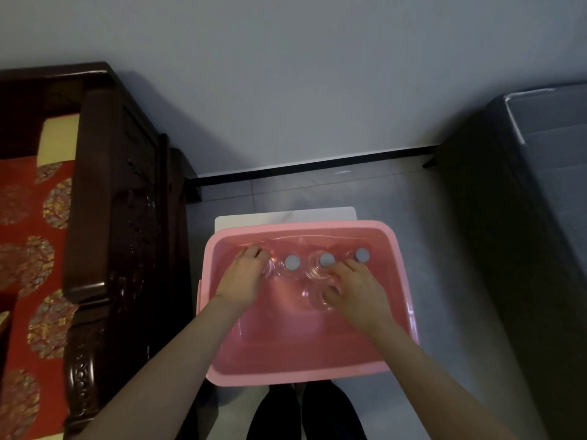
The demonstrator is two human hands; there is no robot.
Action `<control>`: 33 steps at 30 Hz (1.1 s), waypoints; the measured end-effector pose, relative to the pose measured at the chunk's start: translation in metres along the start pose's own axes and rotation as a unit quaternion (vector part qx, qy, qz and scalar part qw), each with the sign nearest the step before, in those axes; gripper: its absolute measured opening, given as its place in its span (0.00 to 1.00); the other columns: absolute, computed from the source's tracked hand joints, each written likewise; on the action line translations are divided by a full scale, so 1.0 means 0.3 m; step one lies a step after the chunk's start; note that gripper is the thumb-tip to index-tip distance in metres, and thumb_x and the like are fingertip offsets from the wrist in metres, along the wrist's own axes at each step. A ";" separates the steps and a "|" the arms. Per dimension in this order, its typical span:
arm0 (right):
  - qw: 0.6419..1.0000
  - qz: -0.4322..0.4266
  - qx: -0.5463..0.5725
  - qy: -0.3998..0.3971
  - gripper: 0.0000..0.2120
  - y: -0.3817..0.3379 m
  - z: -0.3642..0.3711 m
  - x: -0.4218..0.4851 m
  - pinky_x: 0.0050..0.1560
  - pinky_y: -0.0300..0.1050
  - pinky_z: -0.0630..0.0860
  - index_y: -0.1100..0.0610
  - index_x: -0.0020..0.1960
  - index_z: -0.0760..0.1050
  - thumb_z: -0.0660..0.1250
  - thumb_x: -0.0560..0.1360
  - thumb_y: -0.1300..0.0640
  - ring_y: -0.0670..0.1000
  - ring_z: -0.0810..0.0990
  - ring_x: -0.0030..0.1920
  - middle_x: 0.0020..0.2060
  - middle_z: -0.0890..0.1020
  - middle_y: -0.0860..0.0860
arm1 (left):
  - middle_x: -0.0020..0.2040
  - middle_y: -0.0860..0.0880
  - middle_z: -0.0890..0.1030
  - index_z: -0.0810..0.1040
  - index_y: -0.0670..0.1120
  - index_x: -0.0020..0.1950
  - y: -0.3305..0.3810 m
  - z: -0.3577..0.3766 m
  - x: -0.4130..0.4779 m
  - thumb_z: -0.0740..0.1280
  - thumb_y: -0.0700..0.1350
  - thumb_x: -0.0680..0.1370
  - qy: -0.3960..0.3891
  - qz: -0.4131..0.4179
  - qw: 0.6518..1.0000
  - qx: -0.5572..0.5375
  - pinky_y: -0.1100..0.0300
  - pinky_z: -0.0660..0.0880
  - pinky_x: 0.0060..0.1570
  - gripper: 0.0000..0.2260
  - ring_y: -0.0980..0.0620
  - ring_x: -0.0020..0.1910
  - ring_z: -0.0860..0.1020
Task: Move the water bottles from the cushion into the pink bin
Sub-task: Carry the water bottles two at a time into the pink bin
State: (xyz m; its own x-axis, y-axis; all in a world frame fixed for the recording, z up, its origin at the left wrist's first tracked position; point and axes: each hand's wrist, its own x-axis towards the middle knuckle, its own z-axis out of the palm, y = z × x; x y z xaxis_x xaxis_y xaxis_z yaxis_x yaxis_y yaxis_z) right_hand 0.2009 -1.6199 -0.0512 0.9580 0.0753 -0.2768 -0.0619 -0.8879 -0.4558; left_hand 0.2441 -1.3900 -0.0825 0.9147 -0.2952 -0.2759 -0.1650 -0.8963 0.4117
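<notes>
Water bottles [292, 262] stand upright in the pink bin [298, 369] at centre frame, w/ three grey caps showing in a row along the bin's far wall. Left hand [244, 276], upper left of the bin, curls its fingers over the top of a fourth bottle [269, 270] at the left end of that row, cap hidden under the hand. Right hand [354, 292], centre-right in the bin, wraps its fingers round the top of a fifth bottle [313, 298] standing just in front of the row, cap also covered. Bin rests on a grey tiled floor [397, 201], w/ a white panel [286, 215] showing behind its far rim. Red patterned cushion [31, 233] lies on a dark carved wooden bench [104, 217] at the left edge of frame. A dark grey unit [524, 217] fills the right side. Person's dark trouser legs [276, 414] show at bottom centre.
</notes>
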 end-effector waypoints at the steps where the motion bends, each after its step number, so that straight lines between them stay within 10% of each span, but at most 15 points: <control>1: 1.000 0.008 0.013 0.018 0.12 0.007 -0.025 -0.004 0.38 0.44 0.69 0.52 0.52 0.76 0.64 0.72 0.47 0.51 0.74 0.49 0.46 0.74 0.46 | 0.59 0.44 0.75 0.76 0.41 0.58 0.004 -0.013 -0.004 0.65 0.33 0.71 -0.003 0.001 1.000 -0.008 0.47 0.71 0.56 0.16 0.41 0.59 0.71; 19: 0.941 -0.324 -0.018 0.097 0.19 -0.601 -0.273 -0.036 0.63 0.57 0.70 0.58 0.64 0.75 0.63 0.78 0.49 0.60 0.71 0.65 0.63 0.75 0.57 | 0.67 0.48 0.73 0.71 0.47 0.68 -0.066 -0.525 -0.715 0.66 0.45 0.76 0.307 -0.189 0.931 0.051 0.44 0.63 0.69 0.20 0.47 0.68 0.68; 27: 0.879 -0.466 0.094 -0.033 0.18 -1.151 -0.171 -0.347 0.64 0.42 0.61 0.48 0.66 0.72 0.60 0.79 0.45 0.49 0.65 0.69 0.67 0.72 0.47 | 0.67 0.47 0.72 0.67 0.47 0.71 -0.143 -0.651 -1.581 0.67 0.47 0.76 0.453 -0.381 0.805 0.041 0.48 0.70 0.63 0.23 0.44 0.67 0.68; 33: 0.834 -0.527 0.135 -0.097 0.13 -1.420 0.009 -0.668 0.54 0.37 0.66 0.46 0.61 0.76 0.63 0.77 0.47 0.46 0.71 0.61 0.57 0.76 0.42 | 0.54 0.51 0.81 0.75 0.49 0.59 -0.164 -0.564 -2.130 0.71 0.41 0.74 0.601 -0.415 0.640 -0.239 0.53 0.74 0.54 0.15 0.48 0.54 0.79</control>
State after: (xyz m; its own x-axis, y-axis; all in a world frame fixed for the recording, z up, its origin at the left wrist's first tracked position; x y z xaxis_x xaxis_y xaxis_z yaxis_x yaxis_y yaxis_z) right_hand 0.0345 -1.2555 0.1963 0.4587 0.8443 0.2771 0.6993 -0.1505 -0.6988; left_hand -0.2698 -1.1013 0.2203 0.2860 0.9418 0.1766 0.4299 -0.2908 0.8547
